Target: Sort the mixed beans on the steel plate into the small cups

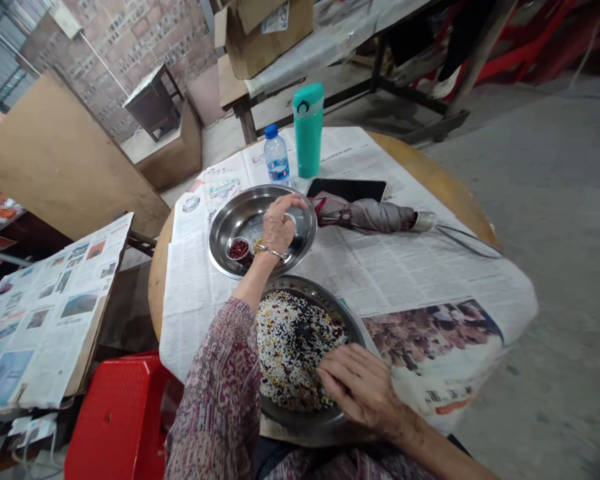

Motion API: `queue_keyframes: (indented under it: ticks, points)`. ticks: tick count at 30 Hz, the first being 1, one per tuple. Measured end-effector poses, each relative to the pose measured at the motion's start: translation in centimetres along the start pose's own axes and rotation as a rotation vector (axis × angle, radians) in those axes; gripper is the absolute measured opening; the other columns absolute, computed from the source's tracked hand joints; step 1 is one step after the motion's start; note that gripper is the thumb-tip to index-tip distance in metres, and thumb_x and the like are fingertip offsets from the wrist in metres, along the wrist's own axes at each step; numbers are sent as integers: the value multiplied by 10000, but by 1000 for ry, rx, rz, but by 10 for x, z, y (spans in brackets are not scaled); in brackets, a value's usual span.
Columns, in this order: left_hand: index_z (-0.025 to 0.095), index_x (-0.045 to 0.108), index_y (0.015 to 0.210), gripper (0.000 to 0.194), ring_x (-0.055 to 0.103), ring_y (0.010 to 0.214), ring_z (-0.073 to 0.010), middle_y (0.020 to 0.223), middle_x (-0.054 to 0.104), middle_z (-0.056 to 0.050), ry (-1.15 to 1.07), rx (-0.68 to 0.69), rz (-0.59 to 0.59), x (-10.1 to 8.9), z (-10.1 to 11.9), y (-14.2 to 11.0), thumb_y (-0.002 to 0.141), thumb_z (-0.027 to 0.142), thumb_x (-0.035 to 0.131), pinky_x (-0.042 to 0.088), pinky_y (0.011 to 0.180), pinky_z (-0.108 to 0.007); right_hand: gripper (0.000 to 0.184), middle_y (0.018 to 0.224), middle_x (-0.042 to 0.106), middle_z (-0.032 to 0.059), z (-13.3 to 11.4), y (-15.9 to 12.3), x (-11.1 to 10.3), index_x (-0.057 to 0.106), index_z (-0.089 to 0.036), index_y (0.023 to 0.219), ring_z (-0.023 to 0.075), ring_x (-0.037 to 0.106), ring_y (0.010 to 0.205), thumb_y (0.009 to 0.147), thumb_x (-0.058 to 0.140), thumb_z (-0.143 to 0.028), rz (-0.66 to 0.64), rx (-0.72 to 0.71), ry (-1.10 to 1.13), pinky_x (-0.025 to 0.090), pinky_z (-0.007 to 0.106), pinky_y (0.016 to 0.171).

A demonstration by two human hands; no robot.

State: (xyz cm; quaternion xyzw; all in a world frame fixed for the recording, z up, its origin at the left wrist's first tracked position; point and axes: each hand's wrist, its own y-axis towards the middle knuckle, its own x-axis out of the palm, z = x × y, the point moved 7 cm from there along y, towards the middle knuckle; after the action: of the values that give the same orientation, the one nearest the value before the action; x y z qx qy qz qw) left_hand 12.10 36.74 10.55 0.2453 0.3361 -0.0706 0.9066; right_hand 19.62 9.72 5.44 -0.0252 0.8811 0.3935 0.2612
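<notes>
A steel bowl (347, 317) close to my body holds a mixed heap of small white, black, yellow and dark red grains (290, 347). Over its right side is my right hand (363, 387), fingers curled together at the edge of the heap; whatever they pinch is hidden. My left hand (280, 223) reaches across into a second steel bowl (225, 220) farther off. Its index finger stretches out and nothing shows in its grasp. Below it stand a small cup of dark red beans (239, 249) and a cup with yellow grains (255, 245), partly covered by my wrist.
Newspaper (405, 267) covers the round table. Beyond the bowls stand a water bottle (277, 157) and a teal flask (309, 130). A folded umbrella (365, 212) lies before a dark phone or tablet (350, 189). A red stool (115, 413) is at the left.
</notes>
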Motion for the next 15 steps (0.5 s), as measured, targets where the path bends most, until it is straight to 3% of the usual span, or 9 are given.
queue_keyframes:
  ticks: [2, 4, 6, 11, 15]
  points:
    - [204, 654, 859, 439, 565, 1168, -176, 1210, 675, -23, 117, 84, -29, 3, 7, -3, 763, -126, 382, 417, 1118, -431, 144, 705, 621, 14, 0, 0, 0, 565, -183, 838, 143, 526, 670, 862, 553, -41, -1, 1, 1, 388, 305, 660]
    - [183, 654, 921, 437, 534, 1230, -189, 1274, 638, -44, 166, 133, 15, 2, 11, -4, 749, -127, 398, 390, 1140, -442, 144, 702, 621, 14, 0, 0, 0, 566, -184, 838, 144, 530, 668, 862, 553, -43, 3, -4, 4, 387, 306, 656]
    - [179, 645, 999, 479, 514, 1268, -182, 1324, 603, -49, 178, 147, 39, 5, 9, -4, 745, -131, 383, 380, 1151, -437, 145, 707, 627, 16, 0, 0, 1, 569, -186, 843, 146, 537, 670, 860, 555, -43, 7, -9, 3, 389, 307, 657]
    - [196, 661, 1021, 532, 533, 1259, -172, 1303, 616, -47, 168, 130, -47, 19, -2, 0, 744, -147, 361, 401, 1140, -424, 141, 713, 637, 17, 0, 1, 0, 576, -188, 852, 145, 550, 671, 865, 557, -50, 7, -7, -11, 393, 306, 657]
    - [176, 668, 979, 438, 570, 1211, -176, 1261, 637, -62, 76, 149, 57, 3, 8, -2, 794, -124, 408, 443, 1100, -418, 135, 720, 651, 22, -1, 1, -2, 581, -186, 838, 148, 557, 669, 860, 562, -54, 8, -20, -9, 397, 311, 651]
